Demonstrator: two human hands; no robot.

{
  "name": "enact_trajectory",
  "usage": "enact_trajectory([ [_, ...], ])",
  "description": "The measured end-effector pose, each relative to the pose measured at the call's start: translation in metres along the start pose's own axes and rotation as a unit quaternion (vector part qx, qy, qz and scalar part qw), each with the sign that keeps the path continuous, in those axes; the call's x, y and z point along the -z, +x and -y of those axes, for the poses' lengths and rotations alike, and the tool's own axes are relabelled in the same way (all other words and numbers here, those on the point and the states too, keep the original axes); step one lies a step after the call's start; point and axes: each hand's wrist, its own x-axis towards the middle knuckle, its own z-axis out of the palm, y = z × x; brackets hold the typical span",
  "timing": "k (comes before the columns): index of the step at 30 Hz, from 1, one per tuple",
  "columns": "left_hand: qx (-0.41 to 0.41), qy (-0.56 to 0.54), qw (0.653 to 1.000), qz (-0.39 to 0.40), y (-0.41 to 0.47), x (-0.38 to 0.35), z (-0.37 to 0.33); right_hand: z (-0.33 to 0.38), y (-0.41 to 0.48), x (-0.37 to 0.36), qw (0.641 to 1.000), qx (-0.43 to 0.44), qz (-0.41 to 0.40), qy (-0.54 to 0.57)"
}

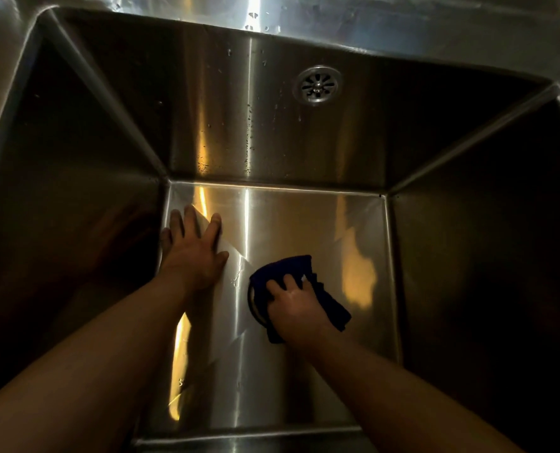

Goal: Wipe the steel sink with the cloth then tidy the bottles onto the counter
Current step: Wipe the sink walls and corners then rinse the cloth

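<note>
You are reaching both bare arms down into the deep steel sink [304, 152]. Your right hand [296, 300] is curling its fingers [273, 286] over a dark blue cloth [291, 266], holding it bunched up and pressing it down on the sink floor, near the middle and a bit toward the right. Part of the cloth is sticking out past your hand on the far side and on the right side. Your left hand [192, 248] is lying flat and wide open on the sink floor, holding nothing, with its fingers spread, right beside the left wall. The two hands are apart, with a strip of shiny floor showing between them. Small water drops are sitting on the back wall, and a round drain [317, 83] is showing high up on that wall. Yellow light is shining off the steel.
</note>
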Motion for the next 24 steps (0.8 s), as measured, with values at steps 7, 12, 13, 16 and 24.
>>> enact_trajectory([
  [7,-0.004,0.003,1.000,-0.008,0.000,-0.003,0.001,0.029,0.008,-0.001,0.970,-0.191,-0.010,0.147],
  [12,0.003,-0.026,0.999,-0.022,-0.005,0.000,-0.002,0.020,-0.005,0.019,0.956,-0.187,0.024,0.227],
  [13,-0.004,-0.044,0.998,-0.053,-0.010,0.001,-0.003,0.020,-0.010,0.024,0.951,-0.187,0.019,0.246],
  [16,-0.026,-0.131,0.978,-0.160,-0.031,0.003,-0.010,0.033,-0.026,0.035,0.953,-0.153,-0.047,0.257],
  [24,0.044,-0.281,0.911,-0.297,-0.079,0.002,-0.003,0.057,-0.020,0.026,0.938,-0.133,-0.150,0.284],
])
